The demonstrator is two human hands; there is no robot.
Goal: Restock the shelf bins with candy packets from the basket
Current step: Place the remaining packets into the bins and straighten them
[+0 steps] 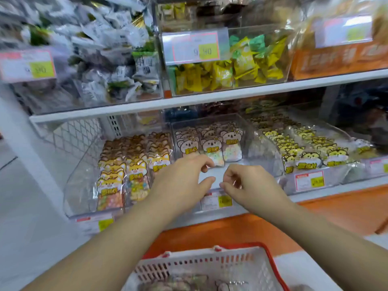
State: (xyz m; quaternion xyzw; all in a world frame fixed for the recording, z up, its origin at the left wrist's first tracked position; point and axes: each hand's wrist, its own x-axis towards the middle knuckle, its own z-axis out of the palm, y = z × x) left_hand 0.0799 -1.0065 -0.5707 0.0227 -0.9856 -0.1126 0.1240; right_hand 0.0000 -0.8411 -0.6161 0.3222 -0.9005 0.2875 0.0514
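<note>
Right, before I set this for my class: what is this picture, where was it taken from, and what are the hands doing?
There is no machine here. A person wears one camera on the head, looking forward and down, so you see roughly what they see. Their left hand and right hand reach into the middle bin of the lower row, just in front of its bear-shaped packets. The fingers of both are loosely curled, and neither hand plainly holds anything. At the bottom edge stands the basket; its contents are too blurred to name.
</note>
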